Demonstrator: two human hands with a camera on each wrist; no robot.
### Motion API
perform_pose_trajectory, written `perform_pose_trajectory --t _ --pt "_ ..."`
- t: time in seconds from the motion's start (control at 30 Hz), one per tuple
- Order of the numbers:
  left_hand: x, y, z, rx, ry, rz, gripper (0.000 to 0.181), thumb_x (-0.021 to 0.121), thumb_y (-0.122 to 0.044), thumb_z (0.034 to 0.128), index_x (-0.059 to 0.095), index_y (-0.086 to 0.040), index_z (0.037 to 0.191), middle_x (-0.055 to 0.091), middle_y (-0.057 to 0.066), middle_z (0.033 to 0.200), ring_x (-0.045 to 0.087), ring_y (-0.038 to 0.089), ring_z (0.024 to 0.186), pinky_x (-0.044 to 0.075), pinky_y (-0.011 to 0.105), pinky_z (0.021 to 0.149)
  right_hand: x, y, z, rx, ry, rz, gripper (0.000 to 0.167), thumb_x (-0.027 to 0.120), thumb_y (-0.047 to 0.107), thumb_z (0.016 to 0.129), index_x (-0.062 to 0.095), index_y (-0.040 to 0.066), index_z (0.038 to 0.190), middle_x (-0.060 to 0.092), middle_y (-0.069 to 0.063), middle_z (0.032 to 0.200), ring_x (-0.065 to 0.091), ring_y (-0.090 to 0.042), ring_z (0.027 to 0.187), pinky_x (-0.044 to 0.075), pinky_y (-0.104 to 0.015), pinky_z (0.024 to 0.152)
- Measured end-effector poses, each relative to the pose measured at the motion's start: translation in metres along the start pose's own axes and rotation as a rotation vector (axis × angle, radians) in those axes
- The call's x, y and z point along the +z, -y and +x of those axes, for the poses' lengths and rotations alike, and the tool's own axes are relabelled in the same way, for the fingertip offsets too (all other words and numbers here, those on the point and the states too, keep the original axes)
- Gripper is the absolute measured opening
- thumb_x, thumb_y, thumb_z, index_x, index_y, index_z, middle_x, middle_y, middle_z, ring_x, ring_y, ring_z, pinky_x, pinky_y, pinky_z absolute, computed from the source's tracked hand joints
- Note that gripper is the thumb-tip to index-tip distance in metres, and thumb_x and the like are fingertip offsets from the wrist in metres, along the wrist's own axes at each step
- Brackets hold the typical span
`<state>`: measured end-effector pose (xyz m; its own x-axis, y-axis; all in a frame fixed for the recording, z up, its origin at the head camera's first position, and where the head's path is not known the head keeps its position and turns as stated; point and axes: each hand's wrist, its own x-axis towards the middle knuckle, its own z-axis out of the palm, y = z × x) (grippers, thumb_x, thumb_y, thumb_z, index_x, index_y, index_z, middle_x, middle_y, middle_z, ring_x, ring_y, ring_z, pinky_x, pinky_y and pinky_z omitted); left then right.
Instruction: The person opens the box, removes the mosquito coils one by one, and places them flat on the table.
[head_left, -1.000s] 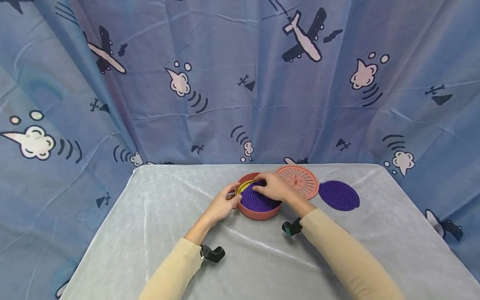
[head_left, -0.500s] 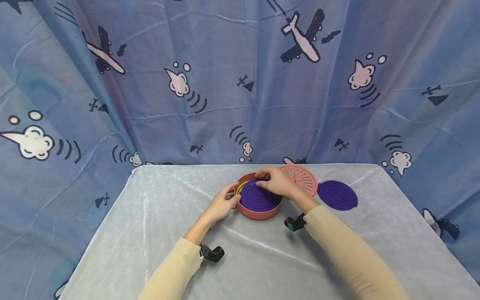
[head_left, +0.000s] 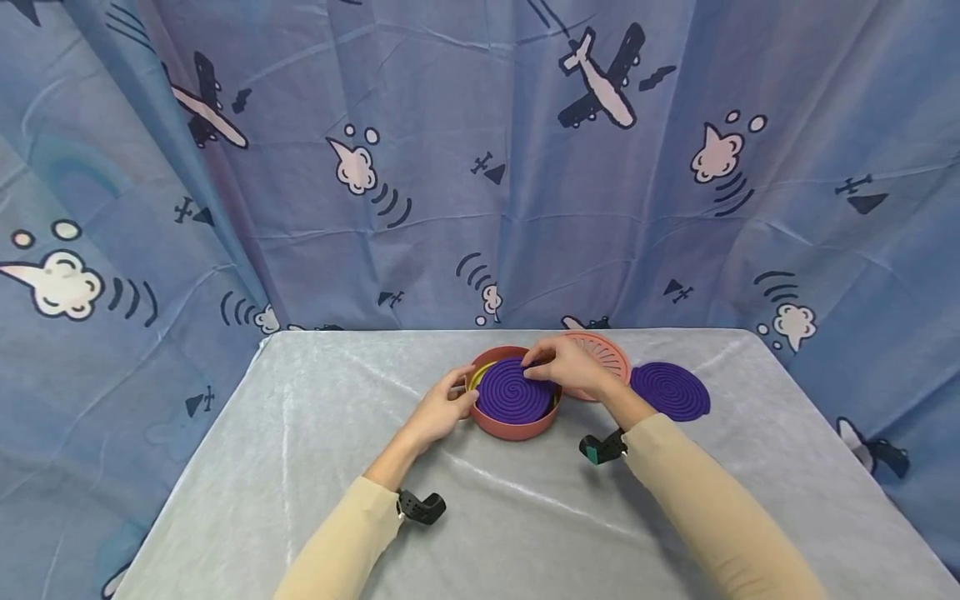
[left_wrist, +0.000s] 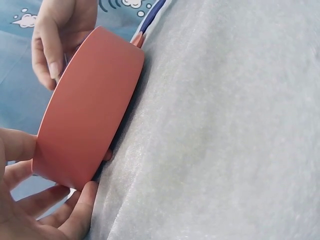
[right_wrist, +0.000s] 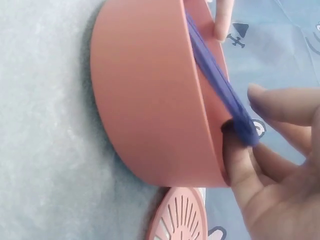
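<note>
Left hand (head_left: 439, 408) grips bowl (head_left: 513, 432) by its side; in bowl, a largely hidden, apparently round yellow item (head_left: 477, 374) and tilted purple mat (head_left: 513, 395), edge pinched by right hand (head_left: 570, 367); slotted disc (head_left: 609, 353), then second mat (head_left: 670, 392), lie on surface (head_left: 517, 525).

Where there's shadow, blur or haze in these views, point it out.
Head view: a soft shadow lies on the cloth beside the right sleeve; left wrist view: a dark shadow runs along the base of the bowl; right wrist view: the purple mat looks slightly soft, the curtain behind it pale and hazy.
</note>
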<state>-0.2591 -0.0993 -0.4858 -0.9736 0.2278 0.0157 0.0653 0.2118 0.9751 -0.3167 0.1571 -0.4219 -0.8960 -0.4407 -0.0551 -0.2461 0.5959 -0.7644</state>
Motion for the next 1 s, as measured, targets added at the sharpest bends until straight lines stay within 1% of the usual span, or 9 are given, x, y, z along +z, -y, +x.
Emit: perform_pose_trajectory --t 0.1,0.27,0.4,0.53,0.63,0.8,0.83,0.9,1.0 --pt "0.0 0.001 -0.001 0.004 -0.003 -0.002 0.05 0.06 -0.012 0.1028 0.047 -0.006 0.151 0.048 0.025 0.145 0.056 0.038 0.127 0.059 0.035 0.093 -0.001 0.001 -0.004 0.032 0.016 0.054 0.022 0.076 0.015 0.093 0.075 0.006 0.112 0.069 -0.009 0.114 0.062 -0.025 0.102 0.057 -0.035 0.086" --pt "0.0 -0.001 -0.001 -0.005 -0.007 0.009 0.05 0.06 -0.013 0.1027 0.047 -0.008 0.151 0.049 0.024 0.145 0.056 0.037 0.128 0.059 0.034 0.092 -0.002 0.002 -0.008 0.044 0.012 0.075 0.028 0.077 0.014 0.091 0.074 0.005 0.117 0.066 -0.012 0.113 0.057 -0.026 0.099 0.054 -0.031 0.08" --pt "0.001 -0.002 -0.002 -0.003 -0.004 0.012 0.05 0.06 -0.013 0.1028 0.046 -0.008 0.151 0.048 0.025 0.145 0.055 0.038 0.128 0.058 0.035 0.093 -0.002 0.002 -0.009 0.055 0.003 0.089 0.029 0.077 0.014 0.09 0.073 0.006 0.117 0.063 -0.012 0.115 0.054 -0.027 0.101 0.052 -0.03 0.074" --pt "0.0 -0.001 -0.002 0.004 -0.004 0.009 0.05 0.06 -0.013 0.1028 0.047 -0.007 0.151 0.049 0.025 0.144 0.055 0.038 0.128 0.058 0.037 0.094 -0.003 -0.001 -0.012 0.06 -0.011 0.114 0.028 0.077 0.013 0.09 0.074 0.006 0.117 0.061 -0.013 0.118 0.053 -0.028 0.1 0.054 -0.03 0.071" --pt "0.001 -0.001 -0.001 0.001 -0.005 0.005 0.05 0.06 -0.013 0.1028 0.047 -0.007 0.151 0.049 0.025 0.144 0.056 0.038 0.127 0.058 0.037 0.093 -0.003 -0.003 -0.015 0.069 -0.035 0.125 0.028 0.077 0.014 0.09 0.074 0.008 0.117 0.06 -0.013 0.121 0.054 -0.029 0.103 0.055 -0.033 0.075" --pt "0.001 0.0 -0.001 -0.01 -0.002 0.001 0.051 0.06 -0.012 0.103 0.046 -0.008 0.151 0.048 0.025 0.145 0.055 0.037 0.128 0.059 0.037 0.092 -0.008 -0.004 -0.021 0.074 -0.082 0.159 0.029 0.078 0.016 0.09 0.074 0.009 0.118 0.058 -0.011 0.135 0.052 -0.032 0.122 0.05 -0.045 0.098" --pt "0.001 0.0 -0.001 -0.009 -0.001 0.001 0.051 0.06 -0.012 0.103 0.046 -0.007 0.151 0.048 0.025 0.145 0.055 0.038 0.128 0.059 0.037 0.092 -0.01 -0.004 -0.022 0.076 -0.092 0.176 0.029 0.078 0.016 0.09 0.074 0.009 0.118 0.057 -0.011 0.137 0.052 -0.032 0.124 0.049 -0.046 0.1" --pt "0.001 0.0 -0.001 -0.01 -0.003 0.003 0.05 0.06 -0.012 0.103 0.046 -0.007 0.151 0.048 0.025 0.145 0.055 0.038 0.128 0.059 0.038 0.093 -0.013 -0.005 -0.024 0.068 -0.1 0.221 0.03 0.078 0.014 0.09 0.073 0.006 0.118 0.056 -0.011 0.139 0.052 -0.033 0.125 0.05 -0.046 0.1" --pt "0.001 -0.001 -0.002 -0.008 -0.008 -0.001 0.05 0.06 -0.012 0.1027 0.047 -0.007 0.151 0.048 0.026 0.146 0.055 0.039 0.128 0.059 0.039 0.093 -0.018 -0.006 -0.03 0.052 -0.113 0.286 0.031 0.078 0.011 0.089 0.072 0.002 0.118 0.055 -0.012 0.14 0.055 -0.032 0.12 0.056 -0.037 0.09"
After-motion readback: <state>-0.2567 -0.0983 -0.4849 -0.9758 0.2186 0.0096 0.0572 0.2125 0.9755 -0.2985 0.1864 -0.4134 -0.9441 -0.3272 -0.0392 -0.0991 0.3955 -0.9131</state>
